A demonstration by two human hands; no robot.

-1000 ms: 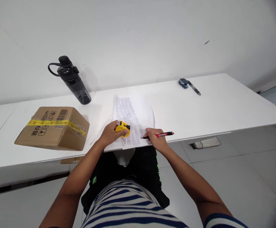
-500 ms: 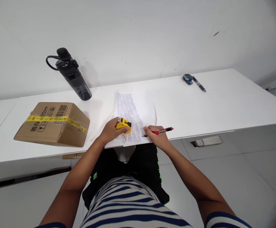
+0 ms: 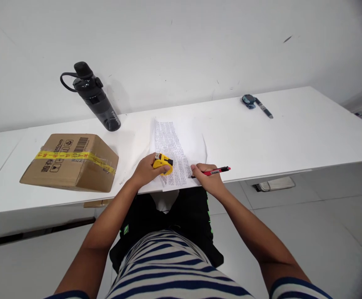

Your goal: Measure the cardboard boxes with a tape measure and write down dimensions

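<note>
Pen: the red and black pen [image 3: 217, 171] was just right of the frame's centre, its long axis nearly level, the dark tip to the left and the tail rising slightly to the right.
Right grip: my right hand [image 3: 209, 177] was closed around the pen, much nearer to it than my left.
Sheet: the written sheet [image 3: 170, 139] lay at centre, its columns leftward from my pen tip; whether the tip touched it, I could not tell.
Left grip: my left hand [image 3: 145, 169] was clasped around a yellow tape measure [image 3: 163, 165], over the sheet's lower left.
Box: a cardboard box [image 3: 58, 176] sat at left, sealed with yellow tape, contents hidden.
Bottle: a dark bottle [image 3: 95, 99] stood upper left, capped; I could not tell what it held.
Bench, upper right: on the white bench [image 3: 305, 137], a dark gadget [image 3: 248, 100] lay just beside a grey marker [image 3: 263, 108].
</note>
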